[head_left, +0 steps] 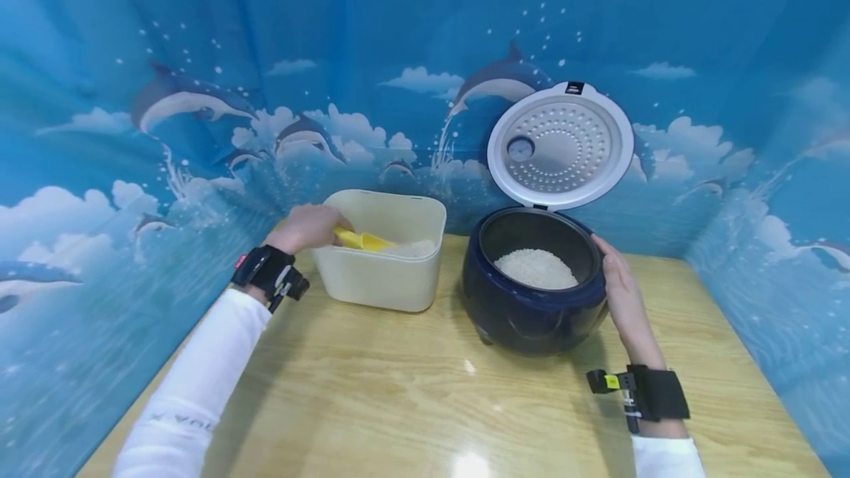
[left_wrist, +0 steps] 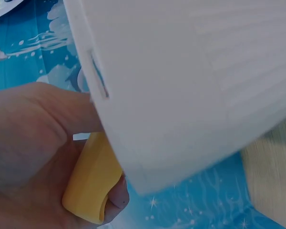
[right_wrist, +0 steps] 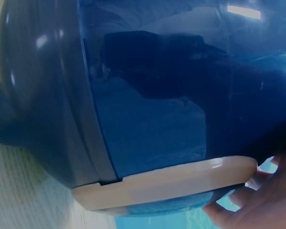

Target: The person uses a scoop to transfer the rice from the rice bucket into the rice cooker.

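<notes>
My left hand (head_left: 311,227) grips the handle of a yellow scoop (head_left: 373,242) at the left rim of a cream bin (head_left: 375,282). The scoop's bowl dips inside, beside white rice (head_left: 417,248). In the left wrist view the scoop's yellow handle (left_wrist: 88,183) lies within the curled fingers, and the bin's wall hides the bowl. To the right stands a dark blue rice cooker (head_left: 531,323), lid up, with rice (head_left: 536,268) in its pot. My right hand (head_left: 623,293) rests along the cooker's right side, fingers extended near the rim; the right wrist view catches fingertips (right_wrist: 240,195) beside the shell.
The cooker's silver inner lid (head_left: 564,142) tilts back against a blue dolphin-print curtain (head_left: 412,35) that surrounds the table. Bin and cooker stand side by side, a narrow gap between them, towards the back of a light wood table (head_left: 398,389).
</notes>
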The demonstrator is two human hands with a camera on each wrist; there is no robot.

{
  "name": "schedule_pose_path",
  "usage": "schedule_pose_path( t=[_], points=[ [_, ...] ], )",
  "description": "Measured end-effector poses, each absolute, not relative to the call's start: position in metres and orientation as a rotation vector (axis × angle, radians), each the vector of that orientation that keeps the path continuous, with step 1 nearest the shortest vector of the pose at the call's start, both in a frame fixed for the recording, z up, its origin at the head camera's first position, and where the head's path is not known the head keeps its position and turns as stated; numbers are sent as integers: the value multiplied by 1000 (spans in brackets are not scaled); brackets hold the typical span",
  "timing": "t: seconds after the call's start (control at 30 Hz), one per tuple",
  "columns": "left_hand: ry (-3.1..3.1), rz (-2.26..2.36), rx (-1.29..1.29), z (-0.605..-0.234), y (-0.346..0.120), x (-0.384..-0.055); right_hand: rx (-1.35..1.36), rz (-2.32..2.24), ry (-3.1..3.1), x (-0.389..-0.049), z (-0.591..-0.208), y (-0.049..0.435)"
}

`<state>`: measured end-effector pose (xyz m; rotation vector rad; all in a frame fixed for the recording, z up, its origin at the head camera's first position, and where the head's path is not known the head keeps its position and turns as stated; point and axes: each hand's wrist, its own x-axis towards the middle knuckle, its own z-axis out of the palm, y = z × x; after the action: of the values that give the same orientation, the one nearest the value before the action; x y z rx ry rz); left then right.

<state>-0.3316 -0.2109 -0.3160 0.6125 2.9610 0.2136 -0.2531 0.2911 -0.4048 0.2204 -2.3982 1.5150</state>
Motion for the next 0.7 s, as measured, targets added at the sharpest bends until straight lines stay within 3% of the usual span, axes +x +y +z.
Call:
schedule_pose_path(
  t=[0.7],
  points=[
    [2980, 392, 460, -309, -243, -317, 237, 1494, -2414, -255, -406, 293]
  ],
)
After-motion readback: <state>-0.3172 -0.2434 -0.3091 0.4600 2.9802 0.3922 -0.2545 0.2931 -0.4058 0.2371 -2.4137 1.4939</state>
